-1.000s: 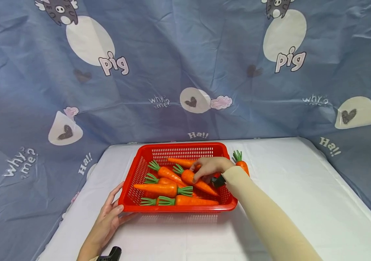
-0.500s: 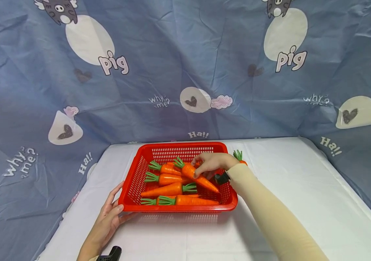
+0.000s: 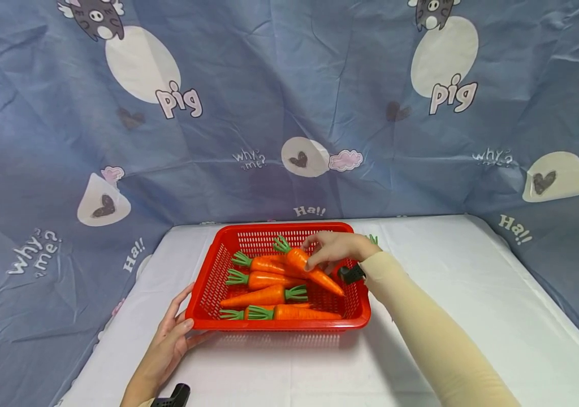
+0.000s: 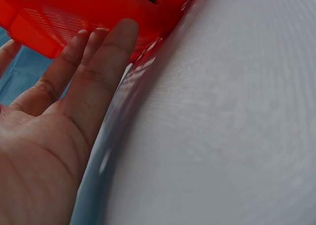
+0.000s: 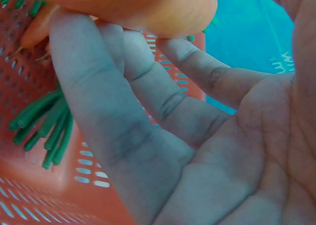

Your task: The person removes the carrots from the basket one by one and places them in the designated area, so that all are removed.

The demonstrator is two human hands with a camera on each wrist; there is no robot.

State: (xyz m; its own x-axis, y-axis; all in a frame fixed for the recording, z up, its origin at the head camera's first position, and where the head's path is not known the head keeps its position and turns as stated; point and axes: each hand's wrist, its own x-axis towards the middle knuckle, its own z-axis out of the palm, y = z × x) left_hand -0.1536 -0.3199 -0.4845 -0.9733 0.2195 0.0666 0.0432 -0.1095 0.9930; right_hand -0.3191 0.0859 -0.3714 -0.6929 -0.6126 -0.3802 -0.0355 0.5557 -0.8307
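Note:
In the head view, my right hand (image 3: 337,249) pinches a carrot (image 3: 310,265) over the right half of a red plastic basket (image 3: 279,324). The carrot slants, green top (image 3: 282,244) toward the back left and tip toward the front right. Seen from the right wrist, the carrot (image 5: 138,8) lies across my fingertips (image 5: 74,32). Below it, several more carrots (image 3: 271,280) lie in the basket. My left hand (image 3: 164,345) touches the basket's front left corner with spread, mostly straight fingers. In the left wrist view these fingers (image 4: 98,72) rest against the basket's red outer wall (image 4: 113,8).
The basket stands on a white-covered table (image 3: 472,294). Just beyond its right rim, the green top of another carrot (image 3: 372,239) shows; my right forearm hides the rest. A blue printed cloth (image 3: 249,113) hangs behind and along the sides.
My right hand has raised its carrot slightly and shifted it toward the back right. Carrots beneath have shifted; the one with its top to the right slid a little right. The left hand stays put.

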